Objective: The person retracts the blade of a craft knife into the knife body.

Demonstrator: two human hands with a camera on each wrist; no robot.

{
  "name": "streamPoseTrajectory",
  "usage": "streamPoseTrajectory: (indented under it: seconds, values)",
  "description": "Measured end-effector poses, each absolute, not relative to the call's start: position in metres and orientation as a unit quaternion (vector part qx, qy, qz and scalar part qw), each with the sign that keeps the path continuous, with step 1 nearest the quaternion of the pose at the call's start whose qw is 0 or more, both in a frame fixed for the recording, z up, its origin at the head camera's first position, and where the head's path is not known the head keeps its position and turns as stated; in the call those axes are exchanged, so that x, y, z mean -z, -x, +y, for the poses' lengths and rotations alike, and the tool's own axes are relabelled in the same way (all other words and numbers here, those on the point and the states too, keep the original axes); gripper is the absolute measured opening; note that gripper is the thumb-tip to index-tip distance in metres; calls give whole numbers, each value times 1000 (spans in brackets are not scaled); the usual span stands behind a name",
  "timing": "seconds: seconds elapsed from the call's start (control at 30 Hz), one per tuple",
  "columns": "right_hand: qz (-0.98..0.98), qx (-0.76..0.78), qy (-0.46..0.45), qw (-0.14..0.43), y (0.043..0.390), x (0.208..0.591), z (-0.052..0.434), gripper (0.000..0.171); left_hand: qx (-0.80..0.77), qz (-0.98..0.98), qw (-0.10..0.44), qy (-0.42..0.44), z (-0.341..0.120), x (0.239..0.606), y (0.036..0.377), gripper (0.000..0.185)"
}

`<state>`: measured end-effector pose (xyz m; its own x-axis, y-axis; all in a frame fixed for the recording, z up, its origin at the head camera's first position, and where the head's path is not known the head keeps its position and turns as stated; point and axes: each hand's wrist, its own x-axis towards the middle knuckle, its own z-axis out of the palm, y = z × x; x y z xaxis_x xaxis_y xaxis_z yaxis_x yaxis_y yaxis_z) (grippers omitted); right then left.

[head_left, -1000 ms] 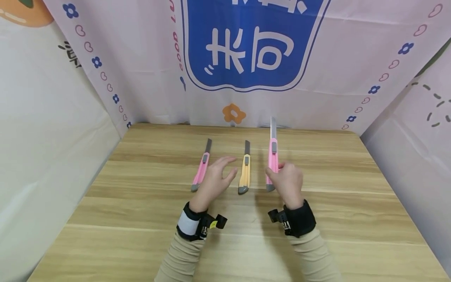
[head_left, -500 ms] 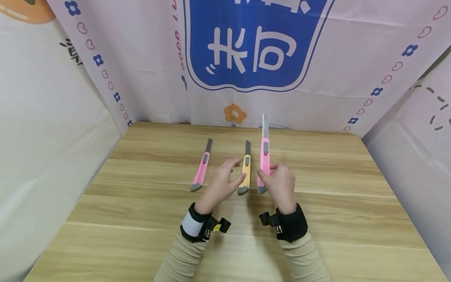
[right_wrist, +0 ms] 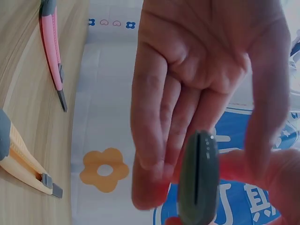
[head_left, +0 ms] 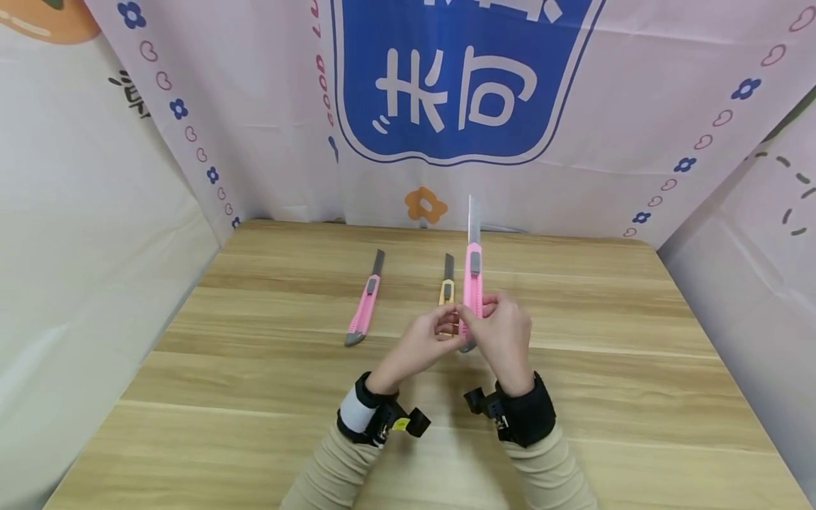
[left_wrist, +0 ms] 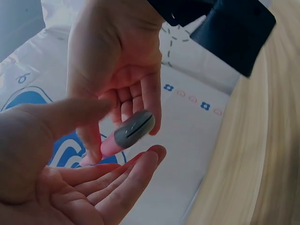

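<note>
Held up in my right hand (head_left: 508,333) is a pink utility knife (head_left: 473,280), blade out and pointing away, pinched by thumb and fingers near its lower half. My left hand (head_left: 421,347) is right beside its grey butt end. In the left wrist view the left hand (left_wrist: 79,183) has straight fingers and a raised thumb, with the grey end (left_wrist: 133,129) between them. A yellow utility knife (head_left: 448,290) lies on the table behind the hands, its lower part partly hidden. To the left lies another pink utility knife (head_left: 363,308), blade extended.
The wooden table (head_left: 255,397) reaches back to a printed white cloth (head_left: 268,177) hanging at its far edge. More pale cloth (head_left: 95,269) hangs on the left side. Both wrists wear black straps (head_left: 528,414) with small cameras.
My right hand has moved left with the pink utility knife, which is raised a little. My left hand has moved right, past the yellow utility knife, to the held one's lower end.
</note>
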<state>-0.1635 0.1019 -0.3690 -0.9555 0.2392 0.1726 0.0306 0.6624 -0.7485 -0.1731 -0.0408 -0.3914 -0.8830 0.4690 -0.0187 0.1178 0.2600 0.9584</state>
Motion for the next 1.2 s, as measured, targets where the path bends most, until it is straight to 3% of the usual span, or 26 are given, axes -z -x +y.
streamPoseTrajectory:
  seconds: [0.3, 0.67, 0.97, 1.2]
  values:
    - [-897, -409, 69, 150, 162, 368, 98, 38, -623, 735, 203, -175, -40, 390, 171, 57]
    - [-900, -403, 78, 149, 160, 369, 95, 41, -613, 746, 197, -170, -42, 391, 170, 49]
    - [-841, -537, 57, 32, 169, 364, 116, 37, -623, 738, 208, -154, -44, 389, 170, 45]
    - [-722, -688, 16, -74, 182, 371, 133, 53, -617, 742, 199, -168, -43, 390, 170, 40]
